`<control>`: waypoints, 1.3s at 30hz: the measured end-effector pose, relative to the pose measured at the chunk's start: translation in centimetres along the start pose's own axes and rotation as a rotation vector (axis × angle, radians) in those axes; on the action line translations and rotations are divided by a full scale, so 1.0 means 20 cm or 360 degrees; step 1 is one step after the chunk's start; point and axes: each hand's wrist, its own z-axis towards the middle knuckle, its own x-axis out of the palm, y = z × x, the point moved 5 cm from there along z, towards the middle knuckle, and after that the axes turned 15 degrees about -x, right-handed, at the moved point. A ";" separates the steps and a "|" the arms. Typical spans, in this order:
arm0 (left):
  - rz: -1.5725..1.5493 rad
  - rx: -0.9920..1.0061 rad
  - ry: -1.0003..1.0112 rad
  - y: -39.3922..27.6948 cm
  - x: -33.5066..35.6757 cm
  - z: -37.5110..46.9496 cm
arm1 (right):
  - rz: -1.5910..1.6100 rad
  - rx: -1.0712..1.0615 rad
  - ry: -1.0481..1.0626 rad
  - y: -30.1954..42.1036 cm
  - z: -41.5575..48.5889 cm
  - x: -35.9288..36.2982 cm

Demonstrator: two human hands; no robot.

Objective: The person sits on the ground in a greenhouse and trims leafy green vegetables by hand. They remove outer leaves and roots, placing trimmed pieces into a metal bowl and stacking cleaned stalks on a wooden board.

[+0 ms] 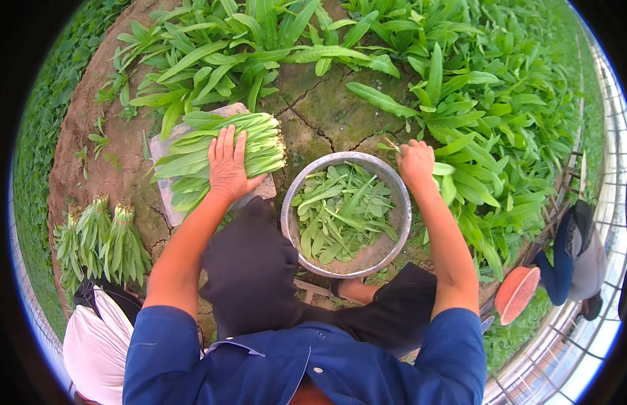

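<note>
A stack of long-leaved greens (202,157), stem ends to the right, lies on a pale board (166,147) on the soil. My left hand (228,157) rests flat on top of it, thumb apart from the fingers. Right of my knee stands a round metal basin (287,223) holding loose leaves (339,212). Just beyond its right rim is my right hand (416,157), fingers closed on a small leafy scrap (390,145) that pokes out toward the left. Part of that scrap is hidden by the fingers.
Growing leafy plants (475,111) fill the right side and the far side (227,55). Tied bundles of greens (122,243) stand at left, near a white sack-like item (93,344). A red basin (516,295) and another person (579,258) are at far right. Cracked soil (313,116) lies ahead.
</note>
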 end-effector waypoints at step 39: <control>-0.1283 0.0389 0.0558 -1.32 -0.86 -0.49 | 0.2699 0.0362 -0.1068 0.66 -0.85 -1.04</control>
